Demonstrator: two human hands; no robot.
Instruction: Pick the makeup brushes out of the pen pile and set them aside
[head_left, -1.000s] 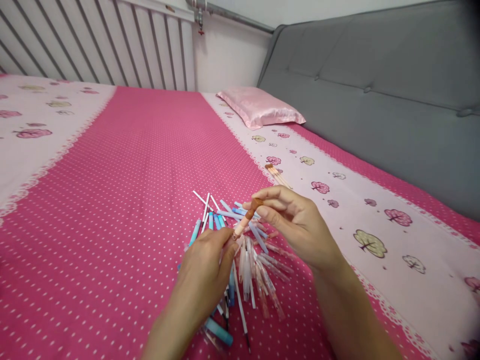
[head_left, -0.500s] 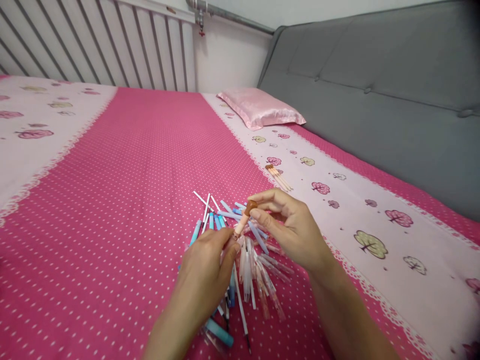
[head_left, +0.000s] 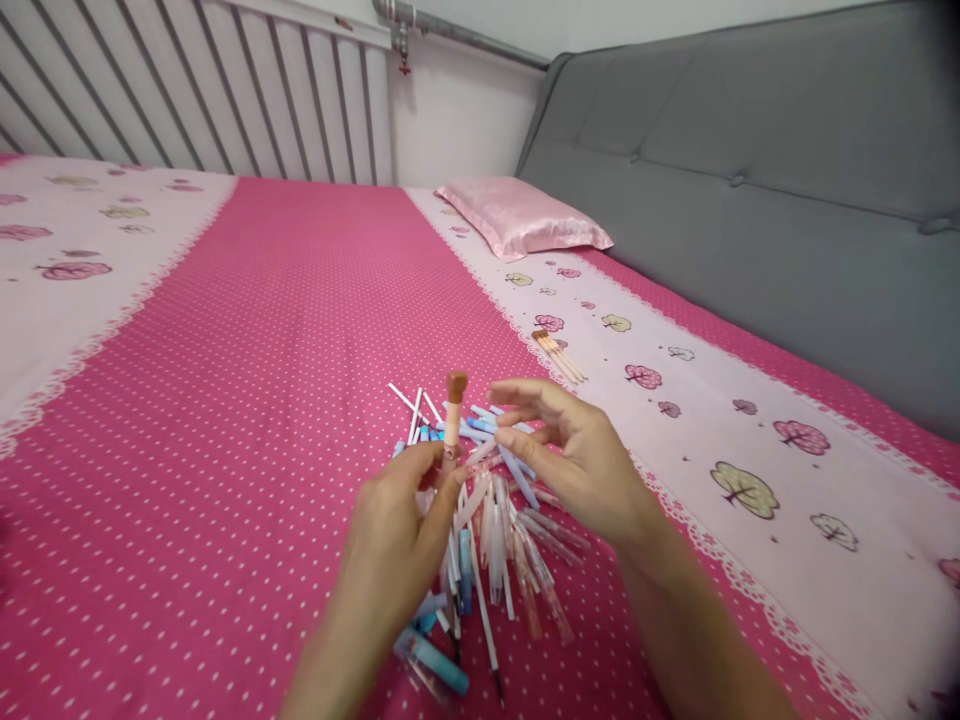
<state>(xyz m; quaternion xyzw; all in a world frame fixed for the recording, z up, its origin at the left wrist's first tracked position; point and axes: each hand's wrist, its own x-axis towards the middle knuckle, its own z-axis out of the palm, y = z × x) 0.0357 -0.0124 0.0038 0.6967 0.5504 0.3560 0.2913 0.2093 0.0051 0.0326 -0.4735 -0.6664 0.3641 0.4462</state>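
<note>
My left hand [head_left: 405, 510] pinches a pen [head_left: 452, 425] with a brown top and a peach barrel, held upright; its lower end is hidden by my fingers. To the right, my right hand [head_left: 577, 455] is apart from the pen, its thumb and fingers spread with nothing between them. Beneath both hands lies a heap of pen parts: clear pinkish barrels [head_left: 525, 560], white refills [head_left: 484, 615] with dark tips, a light-blue piece [head_left: 431, 660] and pale blue-violet tubes [head_left: 517, 475]. Part of the heap is covered by my left hand.
Several brown-topped peach pens [head_left: 559, 355] lie side by side beyond my right hand. A pink satin pillow [head_left: 525, 215] rests farther back on the pink dotted bedspread [head_left: 300, 320]. A grey padded backrest [head_left: 750, 150] stands on the right, and a white radiator [head_left: 225, 90] at the back.
My right hand has let go of the pen's brown top and opened. My left hand has moved the pen slightly left and turned it from tilted to upright.
</note>
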